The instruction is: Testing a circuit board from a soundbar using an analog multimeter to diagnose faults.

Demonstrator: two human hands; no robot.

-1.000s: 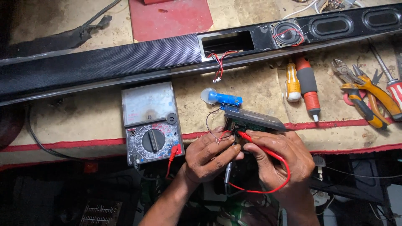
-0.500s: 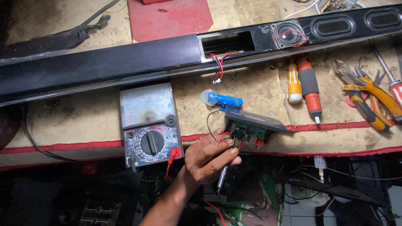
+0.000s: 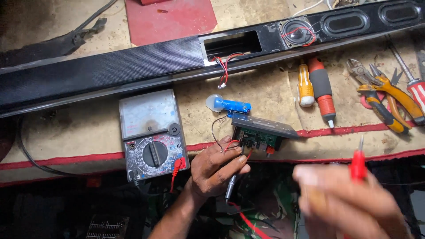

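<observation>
Mid continuity check: left hand (image 3: 215,167) pinching circuit board (image 3: 262,135) wires beside multimeter (image 3: 152,132); right hand (image 3: 349,206), blurred, gripping red probe (image 3: 357,164). Next likely needs tip on a contact.

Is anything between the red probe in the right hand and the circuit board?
Nothing visible. The right hand, blurred, holds the red probe up with open bench between its tip and the circuit board. The left hand touches the board's near left edge.
</observation>
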